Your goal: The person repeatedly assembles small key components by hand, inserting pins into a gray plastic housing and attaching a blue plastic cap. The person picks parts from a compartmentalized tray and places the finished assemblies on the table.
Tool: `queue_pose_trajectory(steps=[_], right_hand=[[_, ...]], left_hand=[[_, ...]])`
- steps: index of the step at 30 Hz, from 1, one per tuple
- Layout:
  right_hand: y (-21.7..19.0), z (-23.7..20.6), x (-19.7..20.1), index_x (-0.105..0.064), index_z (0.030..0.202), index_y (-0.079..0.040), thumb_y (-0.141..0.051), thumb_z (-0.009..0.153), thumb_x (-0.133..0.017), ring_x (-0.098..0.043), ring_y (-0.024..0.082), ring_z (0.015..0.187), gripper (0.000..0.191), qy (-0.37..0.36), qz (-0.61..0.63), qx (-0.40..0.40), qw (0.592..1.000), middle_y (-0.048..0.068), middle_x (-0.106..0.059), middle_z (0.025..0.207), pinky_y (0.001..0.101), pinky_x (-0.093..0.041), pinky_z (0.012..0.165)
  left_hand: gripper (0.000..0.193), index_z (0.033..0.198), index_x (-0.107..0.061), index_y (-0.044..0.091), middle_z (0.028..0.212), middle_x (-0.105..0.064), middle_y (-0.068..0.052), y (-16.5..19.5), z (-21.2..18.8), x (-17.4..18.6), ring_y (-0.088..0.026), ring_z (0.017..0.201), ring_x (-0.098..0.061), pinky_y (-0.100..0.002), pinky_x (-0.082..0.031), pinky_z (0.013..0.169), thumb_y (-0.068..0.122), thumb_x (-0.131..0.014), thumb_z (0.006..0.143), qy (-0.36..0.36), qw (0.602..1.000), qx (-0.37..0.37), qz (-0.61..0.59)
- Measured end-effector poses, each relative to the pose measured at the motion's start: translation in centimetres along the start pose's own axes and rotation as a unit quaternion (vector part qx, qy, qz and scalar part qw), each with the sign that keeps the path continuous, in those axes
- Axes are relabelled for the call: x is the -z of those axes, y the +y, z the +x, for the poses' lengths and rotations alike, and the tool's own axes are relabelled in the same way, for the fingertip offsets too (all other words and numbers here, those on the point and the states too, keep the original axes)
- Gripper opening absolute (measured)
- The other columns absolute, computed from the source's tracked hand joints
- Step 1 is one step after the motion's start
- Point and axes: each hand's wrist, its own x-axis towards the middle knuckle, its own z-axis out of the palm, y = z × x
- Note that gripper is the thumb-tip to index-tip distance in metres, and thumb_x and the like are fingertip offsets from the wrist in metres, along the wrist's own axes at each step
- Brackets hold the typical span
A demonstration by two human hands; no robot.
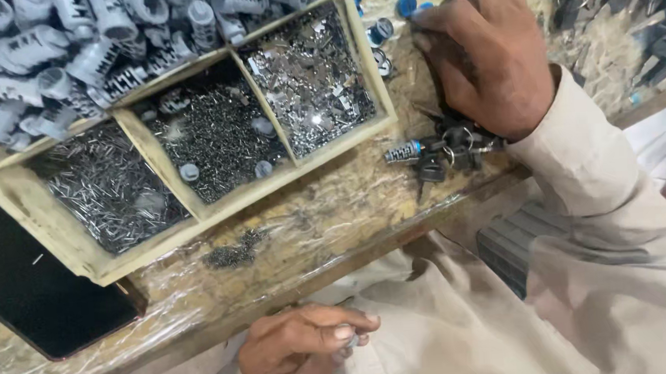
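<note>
My right hand (487,54) reaches up over the plastic-covered bench (327,210), its fingertips at a row of small blue round parts (407,5); the fingers are curled and I cannot see anything held. Just under its wrist lies a bunch of dark keys (454,150) with a metal lock cylinder (404,152). My left hand (304,349) sits low by my lap, below the bench edge, thumb and fingers pinched on a small grey metal piece (350,341).
A wooden tray (219,208) holds compartments of thin pins, tiny springs and flat metal wafers, plus grey lock housings (71,57) behind. A dark phone (39,297) lies at left. A small heap of springs (233,255) sits loose. Dark keys (646,14) lie at far right.
</note>
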Motion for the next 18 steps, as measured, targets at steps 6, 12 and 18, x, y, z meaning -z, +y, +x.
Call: queue_pose_trajectory(steps=[6,12,18], right_hand=[[0.3,-0.3,0.6,-0.054,0.113,0.005,0.013,0.098,-0.069,-0.067,0.034,0.106,0.022,0.0,0.097,0.007,0.995,0.025,-0.063,0.116,0.0386,-0.057,0.087],[-8.9,-1.3,3.3,-0.063,0.124,0.011,0.01,0.099,-0.053,-0.078,0.021,0.093,0.027,-0.187,0.655,-0.241,0.691,0.017,-0.078,0.104,0.0326,-0.065,0.08],[-11.6,-7.0,-3.5,-0.059,0.127,0.007,0.001,0.092,-0.062,-0.073,0.03,0.117,0.036,-0.18,0.537,0.041,0.823,0.018,-0.076,0.115,0.0391,-0.061,0.099]], left_hand=[[0.015,0.102,-0.067,-0.003,0.108,-0.071,-0.032,1.7,1.9,0.3,-0.031,0.096,-0.073,-0.043,-0.063,0.084,-0.012,-0.069,0.091,0.012,0.992,0.061,-0.108],[0.013,0.1,-0.072,-0.002,0.105,-0.079,-0.023,1.8,1.8,-1.4,-0.023,0.087,-0.08,-0.034,-0.066,0.074,-0.012,-0.074,0.092,0.119,0.98,-0.039,0.153],[0.028,0.115,-0.062,-0.004,0.116,-0.07,-0.023,4.1,2.6,0.4,-0.036,0.101,-0.076,-0.04,-0.064,0.086,-0.013,-0.071,0.09,0.087,0.876,-0.193,0.433]])
